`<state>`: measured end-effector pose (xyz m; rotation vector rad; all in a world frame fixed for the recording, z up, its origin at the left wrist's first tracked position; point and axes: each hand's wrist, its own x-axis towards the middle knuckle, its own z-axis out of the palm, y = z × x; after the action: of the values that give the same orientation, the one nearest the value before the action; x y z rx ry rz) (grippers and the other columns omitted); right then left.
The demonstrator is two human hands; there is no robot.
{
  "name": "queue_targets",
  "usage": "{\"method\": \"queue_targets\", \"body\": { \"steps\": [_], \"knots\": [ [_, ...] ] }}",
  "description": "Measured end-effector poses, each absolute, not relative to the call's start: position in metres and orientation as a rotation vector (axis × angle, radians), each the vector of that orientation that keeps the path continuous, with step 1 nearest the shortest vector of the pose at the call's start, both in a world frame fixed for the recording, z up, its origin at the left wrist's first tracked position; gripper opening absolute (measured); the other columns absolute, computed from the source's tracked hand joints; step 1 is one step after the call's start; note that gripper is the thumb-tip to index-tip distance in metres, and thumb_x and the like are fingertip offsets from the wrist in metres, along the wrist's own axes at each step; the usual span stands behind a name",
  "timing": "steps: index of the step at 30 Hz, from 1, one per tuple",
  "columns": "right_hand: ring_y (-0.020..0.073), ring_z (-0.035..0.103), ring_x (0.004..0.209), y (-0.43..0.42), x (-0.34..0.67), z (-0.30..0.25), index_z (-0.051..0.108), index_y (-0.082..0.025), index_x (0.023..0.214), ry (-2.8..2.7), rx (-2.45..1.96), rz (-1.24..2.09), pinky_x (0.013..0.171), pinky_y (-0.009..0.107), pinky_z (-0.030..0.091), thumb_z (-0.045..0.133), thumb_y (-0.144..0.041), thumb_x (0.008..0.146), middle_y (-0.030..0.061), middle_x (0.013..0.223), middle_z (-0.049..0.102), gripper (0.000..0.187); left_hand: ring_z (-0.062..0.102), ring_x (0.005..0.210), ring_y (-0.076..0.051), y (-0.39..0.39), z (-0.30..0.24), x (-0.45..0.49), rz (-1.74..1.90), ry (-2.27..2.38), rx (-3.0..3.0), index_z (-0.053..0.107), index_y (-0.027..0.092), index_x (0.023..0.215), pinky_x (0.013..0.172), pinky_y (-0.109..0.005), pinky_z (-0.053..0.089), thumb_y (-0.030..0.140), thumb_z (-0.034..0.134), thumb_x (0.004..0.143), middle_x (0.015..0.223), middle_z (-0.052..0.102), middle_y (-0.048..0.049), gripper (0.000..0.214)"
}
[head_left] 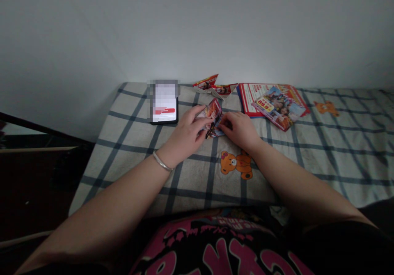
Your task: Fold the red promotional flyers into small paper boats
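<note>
A small folded piece of colourful printed paper (214,113) lies between my hands on the checked cloth. My left hand (191,130) grips its left side, thumb on top and fingers curled round the edge. My right hand (240,129) pinches the paper's right side between thumb and fingers. Just beyond stands a folded paper shape (212,87) with raised points, red and yellow in print. To the right, a printed leaflet marked 89.9 (278,108) rests at an angle on a stack of red and white leaflets (250,98).
A phone with a lit screen (164,100), partly blurred out, sits left of my hands. The checked cloth (129,123) with teddy bear prints (237,165) covers the surface up to the pale wall (197,28). Its left edge drops to a dark floor area.
</note>
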<state>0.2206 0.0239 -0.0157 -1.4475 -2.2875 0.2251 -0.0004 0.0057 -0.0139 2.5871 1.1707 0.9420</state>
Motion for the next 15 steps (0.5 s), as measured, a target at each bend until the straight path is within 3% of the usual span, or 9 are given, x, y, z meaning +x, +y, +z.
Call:
{"method": "queue_targets", "body": {
  "steps": [4,11,15],
  "knots": [
    [0.0237,0.060,0.081,0.0237,0.2204,-0.0158,0.060,-0.022,0.083,-2.282,-1.455,0.226,0.072,0.035,0.040,0.064,-0.025,0.086,0.0040,0.081,0.067,0.006,0.044,0.137,-0.030,0.0051,-0.0091,-0.0011,0.920,1.189,2.650,0.068,0.020,0.110,0.113,-0.054,0.042,0.015,0.058,0.091,0.142,0.049,-0.0114,0.022],
    [0.0216,0.059,0.077,0.0238,0.2220,-0.0172,0.061,-0.022,0.085,-2.264,-1.438,0.239,0.070,0.033,0.039,0.064,-0.024,0.087,0.0034,0.079,0.066,0.004,0.037,0.141,-0.037,0.0014,-0.0131,0.0007,0.799,1.331,2.643,0.065,0.023,0.121,0.115,-0.062,0.035,0.024,0.073,0.083,0.149,0.040,-0.0128,0.039],
    [0.0211,0.059,0.076,0.0241,0.2220,-0.0176,0.061,-0.022,0.085,-2.259,-1.444,0.250,0.069,0.033,0.039,0.065,-0.023,0.085,0.0026,0.077,0.066,0.004,0.035,0.142,-0.040,-0.0036,-0.0105,0.0052,0.727,1.415,2.629,0.066,0.023,0.122,0.117,-0.066,0.029,0.025,0.072,0.084,0.151,0.038,-0.0143,0.038]
  ]
}}
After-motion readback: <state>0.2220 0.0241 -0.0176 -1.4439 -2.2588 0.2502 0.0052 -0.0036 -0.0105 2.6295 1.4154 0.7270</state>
